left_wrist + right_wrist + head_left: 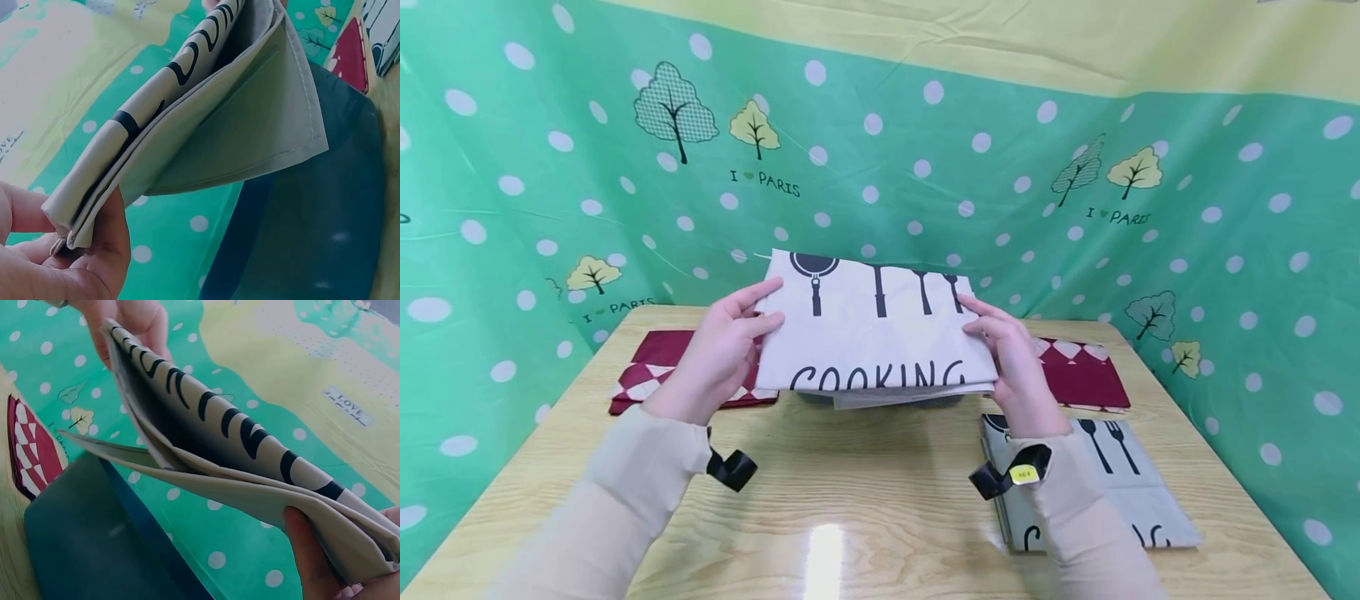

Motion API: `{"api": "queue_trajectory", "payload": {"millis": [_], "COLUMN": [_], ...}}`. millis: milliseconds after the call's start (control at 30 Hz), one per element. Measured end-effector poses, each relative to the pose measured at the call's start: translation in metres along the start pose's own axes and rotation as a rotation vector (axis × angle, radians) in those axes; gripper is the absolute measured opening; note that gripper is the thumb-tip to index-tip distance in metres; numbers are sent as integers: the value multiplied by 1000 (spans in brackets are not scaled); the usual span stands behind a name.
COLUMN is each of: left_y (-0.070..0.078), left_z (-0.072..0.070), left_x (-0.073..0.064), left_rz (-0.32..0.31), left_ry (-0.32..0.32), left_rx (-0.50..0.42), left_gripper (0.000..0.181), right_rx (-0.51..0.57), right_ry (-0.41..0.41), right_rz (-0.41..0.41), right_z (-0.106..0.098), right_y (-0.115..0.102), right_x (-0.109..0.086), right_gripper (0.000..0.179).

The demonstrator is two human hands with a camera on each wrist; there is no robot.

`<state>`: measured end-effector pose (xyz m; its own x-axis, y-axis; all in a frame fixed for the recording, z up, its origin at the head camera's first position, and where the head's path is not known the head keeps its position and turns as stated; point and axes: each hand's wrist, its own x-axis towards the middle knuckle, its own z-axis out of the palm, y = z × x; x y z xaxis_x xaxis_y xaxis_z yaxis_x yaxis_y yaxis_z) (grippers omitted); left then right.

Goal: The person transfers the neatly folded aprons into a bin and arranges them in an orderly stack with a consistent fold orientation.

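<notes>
A folded light-grey cloth (872,333), printed with black kitchen utensils and the word COOKING, is held up above the table. My left hand (722,342) grips its left edge, thumb on the printed face, and my right hand (1011,358) grips its right edge. In the left wrist view, the cloth's layers (250,125) stand apart at the bottom, and one corner hangs loose. The right wrist view shows the folds (206,469) gaping between both hands. Beneath the cloth is a dark blue-green container (94,531), mostly hidden in the head view.
Another folded grey cloth (1120,483) with the same print lies at the right front of the wooden table (760,533). Dark red and white patterned cloths lie at the left (662,346) and right back (1078,379). A green dotted curtain (880,192) hangs behind the table.
</notes>
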<state>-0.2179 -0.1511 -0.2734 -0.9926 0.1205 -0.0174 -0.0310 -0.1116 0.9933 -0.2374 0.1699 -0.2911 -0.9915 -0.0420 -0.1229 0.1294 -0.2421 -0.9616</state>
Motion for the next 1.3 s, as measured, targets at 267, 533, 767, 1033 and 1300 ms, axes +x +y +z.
{"api": "queue_trajectory", "payload": {"millis": [267,533,767,1033,1300], "left_y": [10,18,22,25,24], "left_z": [6,12,14,17,22], "left_x": [10,18,31,41,57], "left_rz": [-14,-14,-14,-25,-26], "left_ry": [25,43,50,79,124], "left_rx": [26,42,81,118,137], "left_gripper": [57,57,58,57,58], "right_rx": [-31,-20,-71,-138,-172], "right_ry": [30,51,71,71,89], "right_rz": [-25,-15,-22,-13,-38], "right_z": [-1,-4,-3,-4,-3], "right_y": [-9,-15,-20,-26,-32], "right_x": [9,21,29,37,51], "right_gripper": [53,58,58,58,60]}}
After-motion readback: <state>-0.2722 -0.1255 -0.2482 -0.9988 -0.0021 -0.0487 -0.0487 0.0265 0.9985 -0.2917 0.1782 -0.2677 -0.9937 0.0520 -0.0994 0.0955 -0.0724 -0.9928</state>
